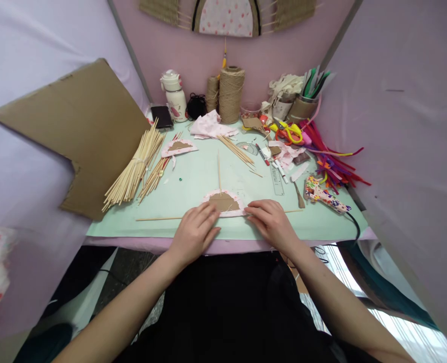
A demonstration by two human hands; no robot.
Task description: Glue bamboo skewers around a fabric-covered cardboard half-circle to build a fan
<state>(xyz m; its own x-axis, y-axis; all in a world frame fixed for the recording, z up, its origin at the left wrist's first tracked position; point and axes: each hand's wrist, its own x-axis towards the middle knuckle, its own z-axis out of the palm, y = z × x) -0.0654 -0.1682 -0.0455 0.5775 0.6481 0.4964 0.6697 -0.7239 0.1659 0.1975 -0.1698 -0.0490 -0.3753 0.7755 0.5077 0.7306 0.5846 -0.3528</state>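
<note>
A half-round cardboard piece (pixel 224 202) edged in pink cloth lies near the front of the pale green mat (pixel 193 181). One thin stick (pixel 219 171) runs away from it, and a long stick (pixel 158 219) lies crosswise under its flat edge. My left hand (pixel 195 233) presses down at the piece's left corner, fingers curled onto the stick and cloth. My right hand (pixel 270 221) rests at the right corner, fingertips on the pink edge. A second pink-edged half-round (pixel 178 147) lies further back on the left.
A bundle of wooden sticks (pixel 134 170) and a large cardboard sheet (pixel 83 126) are at the left. Twine spools (pixel 231 94), a bottle (pixel 175 96), scissors (pixel 287 132), pipe cleaners (pixel 332 159), a ruler (pixel 276 179) and a glue gun (pixel 323 194) crowd the back and right.
</note>
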